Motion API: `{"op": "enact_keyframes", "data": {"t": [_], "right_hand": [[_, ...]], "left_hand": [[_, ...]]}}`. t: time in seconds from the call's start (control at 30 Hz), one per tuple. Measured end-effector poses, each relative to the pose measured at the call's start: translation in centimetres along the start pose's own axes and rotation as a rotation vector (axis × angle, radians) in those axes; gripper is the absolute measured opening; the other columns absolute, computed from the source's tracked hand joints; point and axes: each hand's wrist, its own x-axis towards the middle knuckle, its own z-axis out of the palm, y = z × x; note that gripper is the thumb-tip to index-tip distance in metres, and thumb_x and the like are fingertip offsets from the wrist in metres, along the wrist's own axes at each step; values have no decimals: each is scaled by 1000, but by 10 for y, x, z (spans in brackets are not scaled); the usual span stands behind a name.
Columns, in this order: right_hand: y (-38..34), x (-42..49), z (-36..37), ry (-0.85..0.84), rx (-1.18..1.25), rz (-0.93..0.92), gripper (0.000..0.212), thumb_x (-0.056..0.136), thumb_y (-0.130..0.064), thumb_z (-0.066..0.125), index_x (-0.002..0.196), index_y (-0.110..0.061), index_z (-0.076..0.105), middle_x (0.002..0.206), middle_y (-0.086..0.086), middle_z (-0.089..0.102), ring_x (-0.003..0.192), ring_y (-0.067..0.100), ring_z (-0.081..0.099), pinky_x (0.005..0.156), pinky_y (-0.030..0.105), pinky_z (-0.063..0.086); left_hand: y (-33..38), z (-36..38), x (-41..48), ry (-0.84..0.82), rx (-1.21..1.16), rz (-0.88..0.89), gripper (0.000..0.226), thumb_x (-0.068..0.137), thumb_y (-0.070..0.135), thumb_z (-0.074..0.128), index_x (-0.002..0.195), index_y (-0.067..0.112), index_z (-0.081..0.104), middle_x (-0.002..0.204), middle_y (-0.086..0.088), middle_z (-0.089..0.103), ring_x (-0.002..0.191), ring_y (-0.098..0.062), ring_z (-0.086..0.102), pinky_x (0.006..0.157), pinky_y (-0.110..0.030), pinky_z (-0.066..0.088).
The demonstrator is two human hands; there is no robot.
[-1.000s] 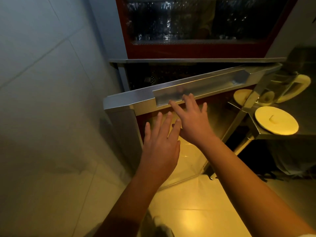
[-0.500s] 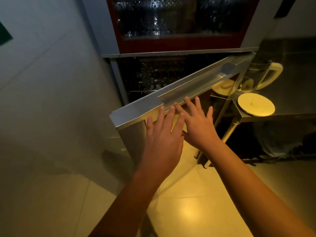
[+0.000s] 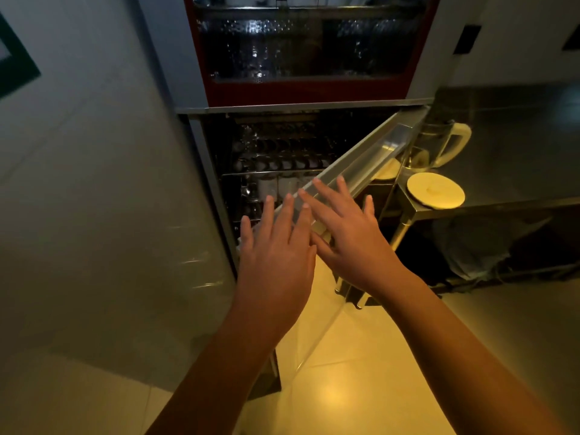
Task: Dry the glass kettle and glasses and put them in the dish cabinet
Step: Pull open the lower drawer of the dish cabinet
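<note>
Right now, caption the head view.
Left hand and right hand, fingers straight, at the half-open cabinet door; glass kettle on counter.

left grip point(image 3: 276, 262) is resting flat-fingered on the half-open lower door point(image 3: 370, 155) of the dish cabinet point(image 3: 307, 92) | right grip point(image 3: 348, 240) is lying flat beside it on that door | glass kettle point(image 3: 439, 142) is standing on the counter point(image 3: 518, 171)

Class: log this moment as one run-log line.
left hand: flat on lower cabinet door | right hand: flat on same door | door: ajar, glasses racked inside | glass kettle: on counter, lid beside it
</note>
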Motion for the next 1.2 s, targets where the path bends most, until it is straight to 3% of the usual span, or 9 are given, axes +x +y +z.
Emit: {"op": "enact_keyframes", "data": {"t": [0.1,0.2,0.27,0.4,0.57,0.7,1.0,1.2], "right_hand": [[-14,1,3,-36,-42,-19,57,94,-45,36,145,-39,11,156,-9,-3,131,9,-25,104,47,-15],[-25,4,7,-89,-68,-28,53,96,-43,33,144,-39,12,156,-10,-5,136,15,-24,106,50,-14],[-27,4,8,-112,-57,-37,49,97,-42,28,144,-39,16,156,-12,-3,140,18,-20,106,51,-16],[-19,-2,9,-155,-68,-64,45,97,-45,19,143,-42,18,155,-16,2,135,12,-24,105,52,-17],[-10,-13,0,-189,-45,-71,45,97,-47,17,142,-43,21,154,-19,6,139,13,-20,103,51,-20],[-4,-25,-9,-199,-16,-76,50,92,-56,10,140,-45,22,153,-20,7,135,9,-22,103,52,-21],[19,-58,-34,-220,34,-6,41,94,-49,29,134,-45,37,151,-21,19,139,8,-16,100,52,-26],[32,-84,-50,-191,-23,78,42,94,-47,32,135,-43,37,149,-23,21,141,8,-12,100,51,-27]], "left_hand": [[-9,-12,-5,-46,-29,-43,52,88,32,32,127,4,52,132,-20,52,123,-41,45,92,-58,19],[-14,-18,-5,-67,-111,-112,53,90,31,30,137,9,42,144,-16,39,135,-38,29,99,-53,9],[-14,-25,-3,-66,-79,-90,49,91,28,32,134,10,46,140,-16,44,131,-40,35,97,-54,14],[-12,-21,-5,-143,-116,-62,55,94,30,30,147,20,19,156,-5,11,143,-29,-1,103,-44,-10],[-4,-20,-5,-256,-105,-53,53,100,27,25,148,27,1,156,5,-8,142,-20,-16,109,-41,-13],[2,-22,-1,-283,-112,-53,50,100,29,19,147,29,0,156,6,-10,141,-19,-17,112,-44,-9],[30,-16,3,-316,-211,29,52,98,29,25,146,28,5,156,7,-7,142,-15,-14,108,-36,-11],[49,-11,6,-284,-288,95,60,86,34,15,145,25,13,156,5,4,143,-18,-6,106,-38,-11]]}}
